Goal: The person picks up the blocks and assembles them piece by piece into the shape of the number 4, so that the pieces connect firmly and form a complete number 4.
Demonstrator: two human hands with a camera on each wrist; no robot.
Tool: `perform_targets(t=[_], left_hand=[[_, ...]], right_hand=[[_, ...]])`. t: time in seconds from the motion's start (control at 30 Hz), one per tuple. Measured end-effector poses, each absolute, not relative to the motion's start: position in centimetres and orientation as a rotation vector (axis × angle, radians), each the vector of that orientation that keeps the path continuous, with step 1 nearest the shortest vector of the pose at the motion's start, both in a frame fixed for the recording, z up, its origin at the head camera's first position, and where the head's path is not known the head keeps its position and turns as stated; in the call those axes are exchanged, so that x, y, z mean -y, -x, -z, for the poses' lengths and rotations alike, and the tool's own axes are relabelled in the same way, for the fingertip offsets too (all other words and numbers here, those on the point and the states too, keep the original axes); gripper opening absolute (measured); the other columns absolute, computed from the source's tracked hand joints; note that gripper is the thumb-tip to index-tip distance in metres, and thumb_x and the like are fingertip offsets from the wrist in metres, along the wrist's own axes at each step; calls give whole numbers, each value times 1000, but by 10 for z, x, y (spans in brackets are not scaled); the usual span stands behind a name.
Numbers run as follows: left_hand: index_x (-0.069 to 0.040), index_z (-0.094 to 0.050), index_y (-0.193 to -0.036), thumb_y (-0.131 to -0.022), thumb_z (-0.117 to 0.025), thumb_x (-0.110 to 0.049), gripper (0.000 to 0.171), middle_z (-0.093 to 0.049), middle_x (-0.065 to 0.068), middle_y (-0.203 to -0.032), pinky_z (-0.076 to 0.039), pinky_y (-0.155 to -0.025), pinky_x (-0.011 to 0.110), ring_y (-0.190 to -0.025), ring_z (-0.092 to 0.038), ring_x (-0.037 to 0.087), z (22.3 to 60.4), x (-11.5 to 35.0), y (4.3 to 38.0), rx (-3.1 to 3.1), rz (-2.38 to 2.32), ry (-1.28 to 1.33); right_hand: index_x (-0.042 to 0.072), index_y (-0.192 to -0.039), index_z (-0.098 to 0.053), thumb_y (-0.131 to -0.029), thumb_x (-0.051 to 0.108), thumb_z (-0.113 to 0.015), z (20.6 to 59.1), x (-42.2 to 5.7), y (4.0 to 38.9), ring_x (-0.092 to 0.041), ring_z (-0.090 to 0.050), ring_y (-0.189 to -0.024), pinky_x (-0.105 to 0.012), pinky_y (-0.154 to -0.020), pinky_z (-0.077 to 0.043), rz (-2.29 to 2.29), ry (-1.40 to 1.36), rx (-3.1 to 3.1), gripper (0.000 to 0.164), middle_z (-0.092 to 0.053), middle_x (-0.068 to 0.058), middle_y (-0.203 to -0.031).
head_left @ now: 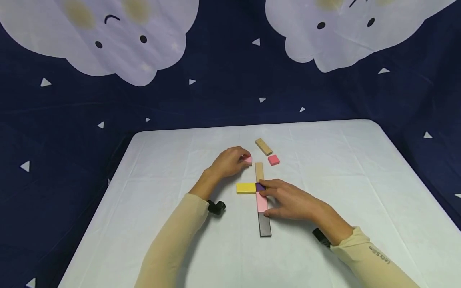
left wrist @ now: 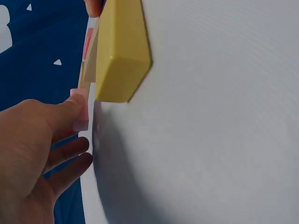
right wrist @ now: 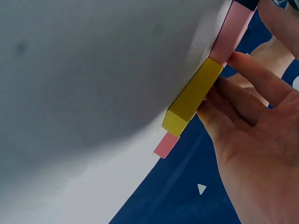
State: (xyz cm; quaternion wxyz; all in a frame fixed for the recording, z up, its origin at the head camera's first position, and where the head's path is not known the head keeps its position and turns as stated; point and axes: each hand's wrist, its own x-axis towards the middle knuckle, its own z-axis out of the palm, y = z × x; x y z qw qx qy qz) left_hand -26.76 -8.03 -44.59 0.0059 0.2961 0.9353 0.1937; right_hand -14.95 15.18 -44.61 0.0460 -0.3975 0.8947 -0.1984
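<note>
My left hand [head_left: 230, 162] pinches a small pink block [head_left: 248, 160] between thumb and fingers; the left wrist view shows the same block [left wrist: 81, 114] upright at the thumb tip. Blocks lie in a cross: a wooden block [head_left: 259, 172] at the far end, a purple block [head_left: 260, 187] in the middle, a yellow block [head_left: 246, 188] on the left, then a pink block [head_left: 261, 202] and a dark grey block [head_left: 264, 226] nearest. My right hand [head_left: 293, 200] rests its fingertips on the purple and pink blocks. It partly covers another yellow block [right wrist: 192, 100], plain in the right wrist view.
Beyond the cross lie a loose wooden block [head_left: 263, 147] and a small red-pink block [head_left: 273, 160]. They all lie on a white-covered table [head_left: 162, 168], with a dark blue cloth [head_left: 230, 108] behind it.
</note>
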Motion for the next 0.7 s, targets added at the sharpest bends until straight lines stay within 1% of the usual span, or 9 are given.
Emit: perform_targets(t=[0.13, 0.33, 0.57, 0.7], left_hand=[[-11, -69, -113, -91, -68, -25, 26, -66, -1, -107, -43, -93, 30, -101, -59, 13, 447, 90, 262, -2922, -637, -972], [-11, -70, -113, -89, -69, -20, 25, -66, -1, -104, -45, -90, 30, -97, -59, 12, 445, 103, 253, -2919, -658, -1004], [-9, -67, -119, -90, -69, -19, 31, -65, 1, -108, -45, -90, 32, -97, -59, 14, 443, 119, 247, -2915, -704, -1019], [-8, -69, -116, -89, -69, -15, 27, -65, 2, -108, -46, -90, 32, -97, -59, 15, 442, 126, 246, -2890, -716, -1044]], right_hand=[[7, -126, -64, -79, 43, -77, 445, -151, 149, -24, -38, -132, -42, -106, -33, 639, 1186, -2714, 61, -43, -10, -146], [8, -128, -63, -80, 46, -75, 446, -152, 148, -21, -36, -134, -40, -107, -32, 625, 1152, -2710, 62, -41, -7, -147], [9, -128, -63, -80, 46, -75, 446, -152, 147, -22, -35, -134, -41, -107, -31, 628, 1136, -2708, 62, -39, -7, -148], [9, -128, -62, -80, 47, -74, 445, -152, 148, -21, -34, -135, -40, -108, -31, 614, 1128, -2711, 62, -39, -6, -148]])
